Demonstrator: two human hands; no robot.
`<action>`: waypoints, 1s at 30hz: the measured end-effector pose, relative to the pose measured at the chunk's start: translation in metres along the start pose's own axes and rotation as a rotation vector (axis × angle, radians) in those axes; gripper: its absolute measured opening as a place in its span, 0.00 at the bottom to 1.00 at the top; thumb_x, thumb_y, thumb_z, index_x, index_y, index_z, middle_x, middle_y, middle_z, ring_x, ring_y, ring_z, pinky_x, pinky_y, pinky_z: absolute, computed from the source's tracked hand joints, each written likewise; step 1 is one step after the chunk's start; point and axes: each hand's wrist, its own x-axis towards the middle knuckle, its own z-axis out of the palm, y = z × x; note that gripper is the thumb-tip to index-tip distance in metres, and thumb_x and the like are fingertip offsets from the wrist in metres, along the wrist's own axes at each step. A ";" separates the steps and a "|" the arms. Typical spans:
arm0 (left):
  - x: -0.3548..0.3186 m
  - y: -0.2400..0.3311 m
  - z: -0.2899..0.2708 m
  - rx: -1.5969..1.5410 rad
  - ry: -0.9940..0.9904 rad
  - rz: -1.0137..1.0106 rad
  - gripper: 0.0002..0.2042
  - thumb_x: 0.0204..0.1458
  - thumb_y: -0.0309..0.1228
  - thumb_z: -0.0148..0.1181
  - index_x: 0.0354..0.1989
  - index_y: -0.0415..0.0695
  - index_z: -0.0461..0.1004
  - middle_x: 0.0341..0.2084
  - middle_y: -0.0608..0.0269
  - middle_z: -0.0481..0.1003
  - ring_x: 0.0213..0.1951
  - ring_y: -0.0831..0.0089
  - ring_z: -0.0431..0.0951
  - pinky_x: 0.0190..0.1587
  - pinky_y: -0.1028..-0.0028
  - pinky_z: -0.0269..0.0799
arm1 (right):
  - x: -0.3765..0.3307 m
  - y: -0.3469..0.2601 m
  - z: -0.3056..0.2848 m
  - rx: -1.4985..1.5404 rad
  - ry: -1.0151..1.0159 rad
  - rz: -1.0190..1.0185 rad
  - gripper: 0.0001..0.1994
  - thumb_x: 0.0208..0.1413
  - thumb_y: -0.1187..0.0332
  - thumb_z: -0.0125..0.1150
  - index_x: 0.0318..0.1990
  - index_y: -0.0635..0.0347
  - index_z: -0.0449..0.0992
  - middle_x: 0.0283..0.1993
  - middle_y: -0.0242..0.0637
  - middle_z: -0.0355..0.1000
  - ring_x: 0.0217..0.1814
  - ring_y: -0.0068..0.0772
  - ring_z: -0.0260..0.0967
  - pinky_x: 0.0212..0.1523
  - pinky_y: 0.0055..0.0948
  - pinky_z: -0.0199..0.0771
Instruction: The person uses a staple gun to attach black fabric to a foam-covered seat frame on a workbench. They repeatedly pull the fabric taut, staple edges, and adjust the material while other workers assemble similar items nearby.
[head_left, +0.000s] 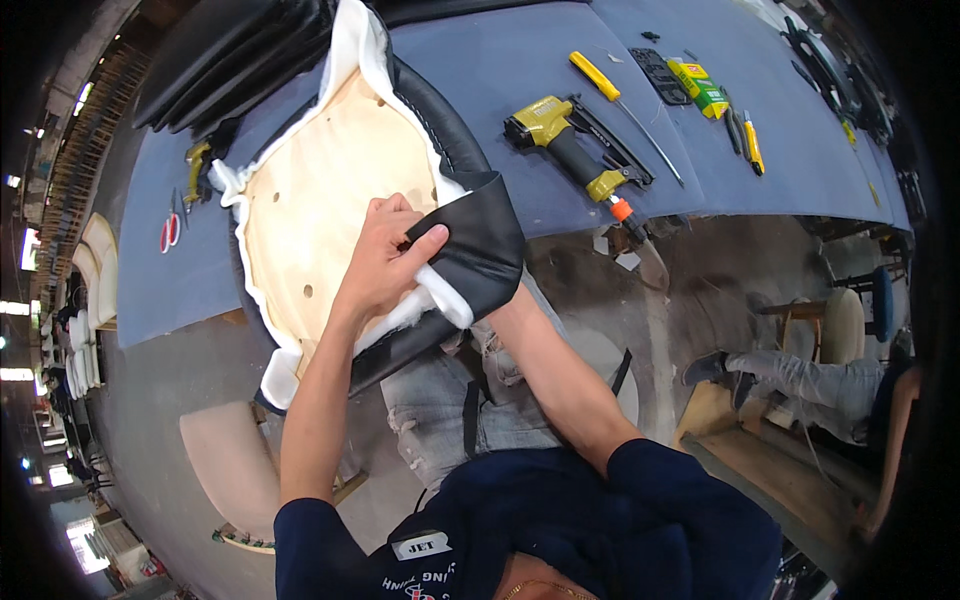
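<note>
A seat cushion lies underside up at the table's front edge, its pale wooden board (320, 190) facing me. White padding (447, 298) sticks out around the board's rim, and a black leather-like cover (482, 240) wraps the cushion's outside. My left hand (390, 245) is closed on the edge of a cover flap at the near right corner, thumb on top, fingers curled over the board. My right hand is hidden behind that corner of the cushion; only the right forearm (560, 370) shows, reaching up beneath it.
On the blue-grey table (460, 60) lie a staple gun (575, 150) with an air hose, a yellow-handled screwdriver (600, 78), a yellow-green box (700, 88), a yellow cutter (752, 145) and red-handled scissors (172, 230). Black covers (230, 60) pile up far left. Another person's leg (800, 375) is at right.
</note>
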 end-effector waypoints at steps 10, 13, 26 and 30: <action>0.004 -0.009 -0.005 -0.145 -0.037 0.028 0.17 0.62 0.41 0.60 0.25 0.42 0.75 0.18 0.66 0.65 0.32 0.70 0.63 0.49 0.68 0.56 | -0.027 -0.041 0.033 0.476 0.250 0.223 0.41 0.67 0.33 0.39 0.67 0.63 0.68 0.67 0.51 0.69 0.69 0.53 0.68 0.72 0.50 0.64; 0.008 -0.012 -0.007 -0.115 -0.007 0.028 0.18 0.62 0.43 0.59 0.27 0.42 0.78 0.19 0.63 0.66 0.32 0.68 0.63 0.48 0.67 0.57 | -0.019 -0.049 0.050 0.221 0.487 0.167 0.38 0.69 0.36 0.38 0.69 0.61 0.66 0.69 0.52 0.68 0.69 0.53 0.69 0.74 0.54 0.62; 0.029 -0.039 0.026 -0.214 0.017 -0.120 0.25 0.64 0.43 0.60 0.19 0.36 0.65 0.20 0.62 0.56 0.32 0.69 0.57 0.40 0.66 0.55 | 0.014 -0.169 0.001 -2.117 0.300 -0.188 0.36 0.56 0.64 0.70 0.71 0.60 0.63 0.70 0.56 0.62 0.68 0.53 0.67 0.68 0.46 0.66; 0.029 -0.042 0.028 -0.210 0.042 -0.092 0.26 0.63 0.43 0.61 0.19 0.37 0.63 0.20 0.63 0.56 0.31 0.68 0.55 0.39 0.66 0.55 | 0.044 -0.178 -0.024 -2.431 0.310 -0.029 0.39 0.53 0.67 0.71 0.72 0.58 0.60 0.69 0.59 0.59 0.66 0.61 0.66 0.66 0.48 0.69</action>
